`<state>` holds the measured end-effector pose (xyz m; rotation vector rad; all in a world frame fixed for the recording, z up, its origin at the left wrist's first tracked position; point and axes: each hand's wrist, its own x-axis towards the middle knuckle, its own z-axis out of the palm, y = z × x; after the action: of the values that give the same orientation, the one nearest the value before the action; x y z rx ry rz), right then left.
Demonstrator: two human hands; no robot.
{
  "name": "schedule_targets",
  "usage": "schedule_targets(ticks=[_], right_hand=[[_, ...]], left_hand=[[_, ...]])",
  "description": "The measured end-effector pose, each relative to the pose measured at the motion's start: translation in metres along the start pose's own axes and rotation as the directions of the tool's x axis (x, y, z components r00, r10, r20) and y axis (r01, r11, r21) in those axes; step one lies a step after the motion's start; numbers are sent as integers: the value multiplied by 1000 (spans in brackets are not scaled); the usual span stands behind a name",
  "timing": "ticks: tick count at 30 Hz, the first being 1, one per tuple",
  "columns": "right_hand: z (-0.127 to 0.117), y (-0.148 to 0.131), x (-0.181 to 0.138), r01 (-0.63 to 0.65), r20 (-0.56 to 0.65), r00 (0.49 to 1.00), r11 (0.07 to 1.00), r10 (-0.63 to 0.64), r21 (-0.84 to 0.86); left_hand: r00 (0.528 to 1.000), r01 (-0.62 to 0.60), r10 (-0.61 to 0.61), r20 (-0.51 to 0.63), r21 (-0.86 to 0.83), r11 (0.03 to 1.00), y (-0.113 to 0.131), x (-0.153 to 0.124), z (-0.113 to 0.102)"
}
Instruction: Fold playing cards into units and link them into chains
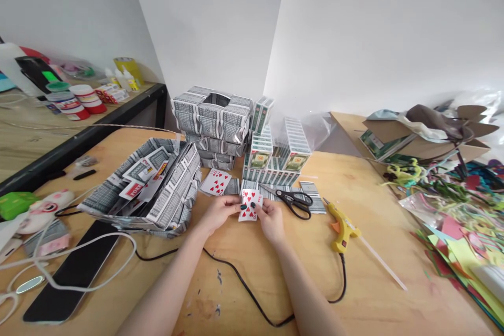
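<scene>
Between my two hands is a playing card (249,214) with red hearts, face toward me, just above the table. My left hand (227,211) pinches its left side, and my right hand (270,216) grips its right side, thumbs on the face. Whether more than one card is held I cannot tell. Black-handled scissors (296,202) lie right of my right hand, partly over patterned cards (314,195). Beyond my left hand rests a small pile of heart cards (217,182). A yellow glue gun (344,228) with a clear glue stick in its back lies farther right.
At left stands a card-built basket (189,184) with loose cards inside. Stacked card-built boxes (214,115) and boxed card decks (271,174) stand behind. A phone (73,275) and white cable (129,268) lie front left. A black cord (244,281) crosses the table. Paper scraps (457,252) fill the right.
</scene>
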<state>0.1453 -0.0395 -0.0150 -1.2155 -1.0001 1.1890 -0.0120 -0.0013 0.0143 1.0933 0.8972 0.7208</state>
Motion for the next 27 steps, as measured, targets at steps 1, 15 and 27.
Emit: schedule_targets(ticks=[1,15,27], right_hand=[[0,1,0,2,-3,1000,1000,-2,7],[-3,3,1,-64,51,997,989,57,130],[-1,-8,-2,-98,50,995,983,91,157]], left_hand=[[1000,8,-9,-18,-28,1000,-1,1,1],[985,75,-90,-145,-105,992,2,1,5],[977,91,-105,-186,-86,992,2,2,4]])
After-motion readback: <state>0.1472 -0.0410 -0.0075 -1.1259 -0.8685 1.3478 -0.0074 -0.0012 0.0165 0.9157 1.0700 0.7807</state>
